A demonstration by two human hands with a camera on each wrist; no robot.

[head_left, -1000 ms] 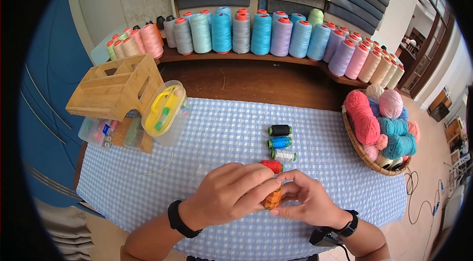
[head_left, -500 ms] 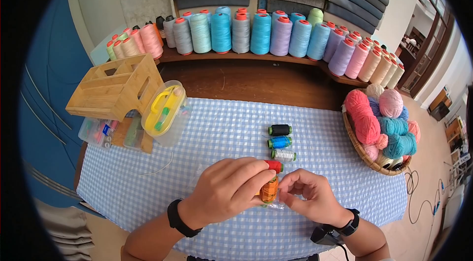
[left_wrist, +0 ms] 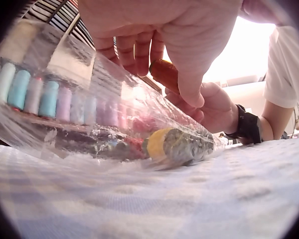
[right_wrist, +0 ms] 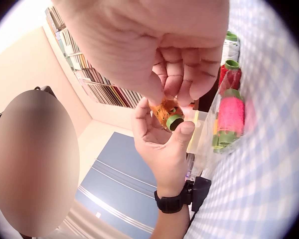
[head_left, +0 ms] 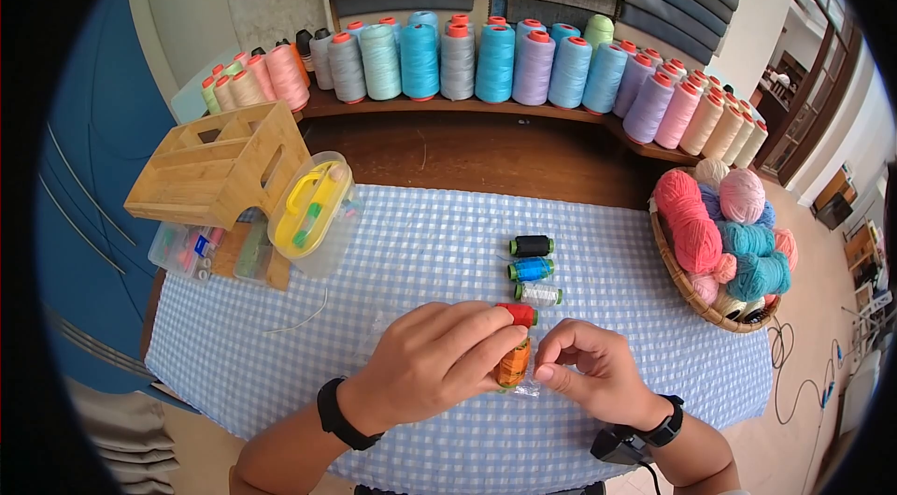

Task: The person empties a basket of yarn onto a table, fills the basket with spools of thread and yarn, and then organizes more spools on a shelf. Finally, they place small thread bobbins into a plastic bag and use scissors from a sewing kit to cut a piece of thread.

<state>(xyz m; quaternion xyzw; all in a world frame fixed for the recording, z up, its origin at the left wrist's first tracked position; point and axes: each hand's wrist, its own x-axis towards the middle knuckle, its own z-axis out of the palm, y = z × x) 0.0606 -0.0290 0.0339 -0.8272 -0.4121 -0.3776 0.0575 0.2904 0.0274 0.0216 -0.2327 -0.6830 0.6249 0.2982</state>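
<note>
My left hand [head_left: 434,355] holds a spool of orange thread [head_left: 513,364] with its fingers and thumb around it. In the right wrist view, the spool's green end [right_wrist: 175,122] faces outward. Close on the right, my right hand [head_left: 593,369] has its fingers curled, thumb and fingertips together at the orange thread. Under the hands lies a clear plastic bag [left_wrist: 104,94], with a yellow spool [left_wrist: 159,144] and a pink spool [right_wrist: 231,113] showing in it. Just beyond my left fingertips, a red spool [head_left: 519,314] lies on the checked cloth.
White [head_left: 538,294], blue [head_left: 531,270] and black [head_left: 532,246] spools lie in a column beyond the red one. A basket [head_left: 668,247] of yarn stands right. Left are a wooden organizer [head_left: 220,163] and a yellow-lidded box [head_left: 313,205]. Thread cones [head_left: 495,65] line the back shelf.
My right hand has drawn back rightward from the orange spool, which has shifted slightly up and left in my left hand. Clear plastic now shows below it. The row of spools stays put.
</note>
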